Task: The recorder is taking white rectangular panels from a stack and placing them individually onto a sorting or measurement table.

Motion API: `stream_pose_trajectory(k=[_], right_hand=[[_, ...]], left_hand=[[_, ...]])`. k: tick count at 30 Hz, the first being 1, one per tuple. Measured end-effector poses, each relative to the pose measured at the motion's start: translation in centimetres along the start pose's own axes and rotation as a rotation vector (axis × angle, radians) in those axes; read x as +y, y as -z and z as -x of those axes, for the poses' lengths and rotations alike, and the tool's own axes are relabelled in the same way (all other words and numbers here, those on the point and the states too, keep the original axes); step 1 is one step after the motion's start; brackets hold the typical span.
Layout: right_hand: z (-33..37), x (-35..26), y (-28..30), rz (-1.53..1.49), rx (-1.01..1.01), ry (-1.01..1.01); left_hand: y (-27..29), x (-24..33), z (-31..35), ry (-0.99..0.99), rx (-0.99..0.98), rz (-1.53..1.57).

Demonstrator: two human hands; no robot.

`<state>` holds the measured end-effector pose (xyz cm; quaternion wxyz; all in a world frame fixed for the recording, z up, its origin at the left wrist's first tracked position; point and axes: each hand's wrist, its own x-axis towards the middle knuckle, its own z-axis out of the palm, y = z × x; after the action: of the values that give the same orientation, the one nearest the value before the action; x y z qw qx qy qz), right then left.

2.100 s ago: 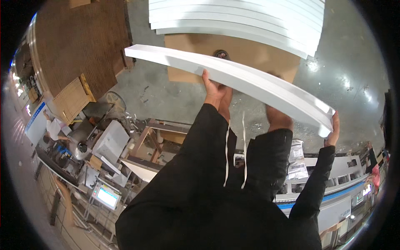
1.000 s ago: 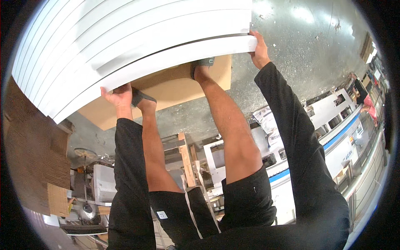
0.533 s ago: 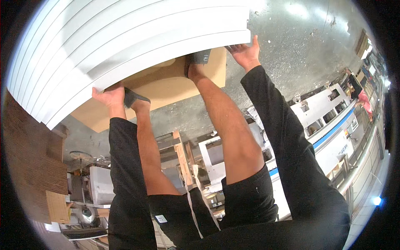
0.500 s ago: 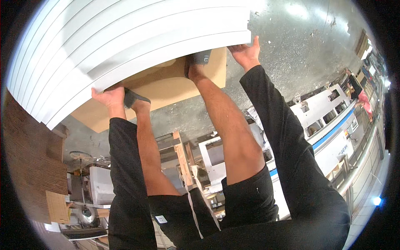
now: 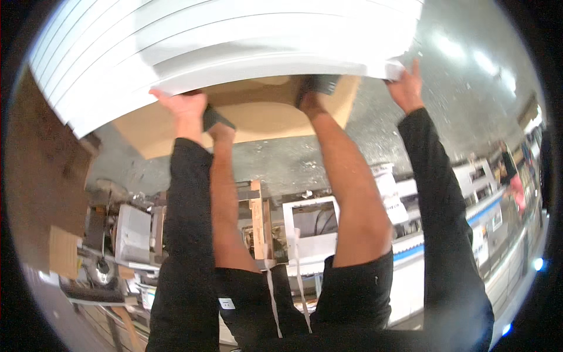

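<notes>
The long, smooth white board point(image 5: 264, 70) (likely stiff) is aptly held by left hand point(image 5: 187, 107) at near edge, right hand point(image 5: 407, 92) at right end.

We see the white boards point(image 5: 275, 32) nearly washed out by bright light, with soft grey shadow toward the left; glare streaks the glossy floor point(image 5: 457, 117); shade darkens the cardboard sheet point(image 5: 264, 123) along its upper edge; slight blur softens our hands point(image 5: 187, 107); straight lines bow outward, and blackness rings our fisheye view.
</notes>
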<state>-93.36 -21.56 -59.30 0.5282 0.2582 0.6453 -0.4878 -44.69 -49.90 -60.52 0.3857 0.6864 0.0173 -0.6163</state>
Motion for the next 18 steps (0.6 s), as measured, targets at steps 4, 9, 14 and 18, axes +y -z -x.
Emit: stream_pose_trajectory(k=[4, 9, 14, 18], right_hand=[[-0.1, -0.2, 0.8, 0.334, 0.102, 0.099], [0.7, 0.4, 3.1, 0.764, 0.155, 0.390], [0.1, 3.0, 0.5, 0.632, 0.235, 0.326], [-1.3, 1.7, 1.9, 0.813, 0.408, 0.451]], left_hand=[[0.4, -0.3, 1.0, 0.134, 0.035, 0.048], [2.0, 3.9, -2.8, -0.036, 0.211, 0.041], [6.8, 14.2, -6.6, -0.149, 0.286, -0.178], [6.1, 14.2, -5.7, -0.012, 0.253, -0.422]])
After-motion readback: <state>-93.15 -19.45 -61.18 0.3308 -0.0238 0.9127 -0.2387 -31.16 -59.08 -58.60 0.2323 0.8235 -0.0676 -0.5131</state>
